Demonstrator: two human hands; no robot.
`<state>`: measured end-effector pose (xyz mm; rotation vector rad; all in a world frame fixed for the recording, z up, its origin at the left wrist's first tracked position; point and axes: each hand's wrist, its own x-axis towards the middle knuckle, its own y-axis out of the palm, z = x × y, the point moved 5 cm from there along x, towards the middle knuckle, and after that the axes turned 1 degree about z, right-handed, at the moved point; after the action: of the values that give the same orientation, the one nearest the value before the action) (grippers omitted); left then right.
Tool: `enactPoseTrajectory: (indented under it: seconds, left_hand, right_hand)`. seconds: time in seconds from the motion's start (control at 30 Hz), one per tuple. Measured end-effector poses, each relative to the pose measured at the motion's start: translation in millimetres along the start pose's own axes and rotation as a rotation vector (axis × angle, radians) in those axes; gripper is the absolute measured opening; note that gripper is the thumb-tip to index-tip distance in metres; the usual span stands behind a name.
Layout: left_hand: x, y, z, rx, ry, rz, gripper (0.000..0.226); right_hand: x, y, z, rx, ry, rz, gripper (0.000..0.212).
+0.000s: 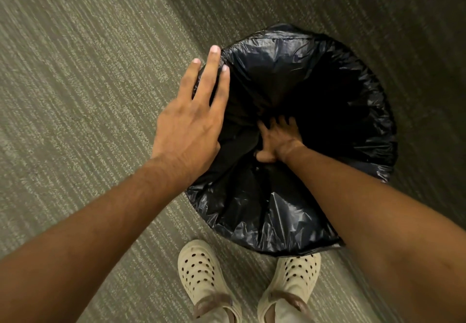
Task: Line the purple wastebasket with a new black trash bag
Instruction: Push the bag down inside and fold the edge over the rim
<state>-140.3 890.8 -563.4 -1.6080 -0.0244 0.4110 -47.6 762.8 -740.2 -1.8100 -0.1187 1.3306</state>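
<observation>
Reaching deep into the glossy black plastic trash bag (290, 75), right hand (277, 138) seemingly splayed; left hand (189, 131) flat, released, at nine o'clock on the rim.

glossy crinkled plastic trash bag (290, 211), ribbed matt carpet (88, 83)

The mouth of the black trash bag (327, 75) was found wide open on its far and right sides, where dark free room was left for a hand to pass down. The middle was taken up by the right hand (277, 138), spread deep inside. The left rim was blocked by the left hand (191, 126), laid flat across it. The near side was crowded by two cream clogs (201, 274), while bare carpet (75, 83) was left open elsewhere around.
</observation>
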Motion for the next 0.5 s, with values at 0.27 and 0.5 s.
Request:
enactPoseTrajectory:
  seconds: [0.27,0.5]
  left_hand:
    - [-2,-6,-3,-0.017,-0.007,0.058,0.09]
    - [1,1,1,-0.025,0.016,0.0,0.086]
  right_hand:
    - [-37,-12,22,0.669,0.072,-0.143,0.028]
    - [-2,24,61,0.434,-0.06,0.197,0.072]
